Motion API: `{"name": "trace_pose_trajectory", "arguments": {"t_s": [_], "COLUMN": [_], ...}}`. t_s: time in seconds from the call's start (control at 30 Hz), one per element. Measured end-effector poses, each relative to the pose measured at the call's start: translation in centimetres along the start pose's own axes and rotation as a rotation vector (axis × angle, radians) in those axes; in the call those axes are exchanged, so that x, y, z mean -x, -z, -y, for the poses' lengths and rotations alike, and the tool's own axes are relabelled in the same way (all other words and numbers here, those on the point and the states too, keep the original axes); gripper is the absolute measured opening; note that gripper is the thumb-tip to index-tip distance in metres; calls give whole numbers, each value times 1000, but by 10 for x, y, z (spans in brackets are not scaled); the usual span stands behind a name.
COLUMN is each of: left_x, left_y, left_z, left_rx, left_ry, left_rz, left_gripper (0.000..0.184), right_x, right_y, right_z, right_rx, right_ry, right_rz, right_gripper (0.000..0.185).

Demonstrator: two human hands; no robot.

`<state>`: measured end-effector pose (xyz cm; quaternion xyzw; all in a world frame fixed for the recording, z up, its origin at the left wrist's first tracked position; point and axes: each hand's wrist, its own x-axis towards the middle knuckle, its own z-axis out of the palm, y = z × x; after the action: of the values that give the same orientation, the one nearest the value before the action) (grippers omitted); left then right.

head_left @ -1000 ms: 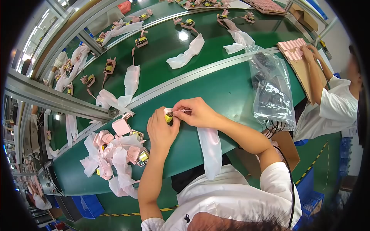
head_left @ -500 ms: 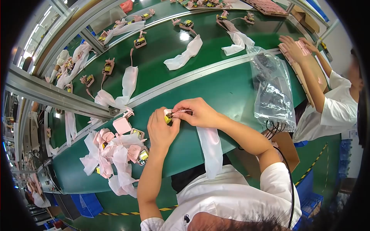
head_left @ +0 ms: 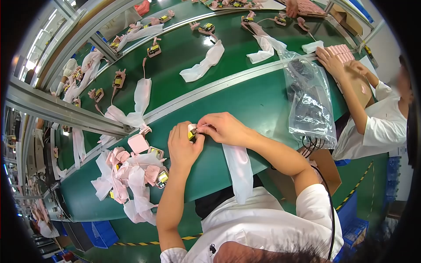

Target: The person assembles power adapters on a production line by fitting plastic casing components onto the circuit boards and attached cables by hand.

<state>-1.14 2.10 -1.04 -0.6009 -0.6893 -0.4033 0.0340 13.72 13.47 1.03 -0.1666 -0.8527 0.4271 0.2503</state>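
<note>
My left hand (head_left: 184, 147) is closed round a small pink part with a yellow component (head_left: 191, 133). My right hand (head_left: 223, 128) pinches a thin pink piece or cord at that part's right side; the exact spot is hidden by my fingers. Below my right hand a white translucent sleeve (head_left: 239, 173) hangs over the table edge toward my lap. Left of my left hand lies a pile of pink parts and white sleeves (head_left: 131, 175), with a pink square cover (head_left: 138, 143) at its top.
Pink units with white sleeves (head_left: 204, 61) lie along the green belt (head_left: 175, 92) behind a metal rail (head_left: 210, 90). A clear plastic bag of black cables (head_left: 309, 105) rests at right. Beyond it a co-worker's hands (head_left: 331, 63) are over pink trays.
The units on the belt have shifted left, and another with a white sleeve has appeared at upper right. The co-worker's hands have moved. My hands stay nearly in place.
</note>
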Motion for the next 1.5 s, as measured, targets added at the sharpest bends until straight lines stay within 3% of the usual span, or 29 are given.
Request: {"name": "trace_pose_trajectory", "arguments": {"t_s": [0.2,0.3,0.4,0.53,0.8,1.2,1.5], "left_x": [-4,-4,1,3,7,9,4], "left_y": [6,6,4,4,2,-3,5], "left_z": [-2,0,1,-4,-1,-1,-7], "left_rx": [47,114,168,301,725,881,620], "left_ry": [-22,2,75,208,508,516,313], "left_rz": [40,26,64,111,252,292,216], "left_gripper": [26,27,28,27,26,27,24], "right_x": [-1,-4,-5,-9,-8,-6,-5], "right_y": [-1,5,9,23,22,27,26], "right_z": [-6,-5,-16,-12,-8,-2,-4], "right_rx": [-8,-80,-292,-332,-376,-337,-283], "right_ry": [23,-85,-172,-379,-399,-362,-308], "right_rz": [-19,46,76,312,328,308,283], "right_gripper": [14,14,21,42,47,49,43]}}
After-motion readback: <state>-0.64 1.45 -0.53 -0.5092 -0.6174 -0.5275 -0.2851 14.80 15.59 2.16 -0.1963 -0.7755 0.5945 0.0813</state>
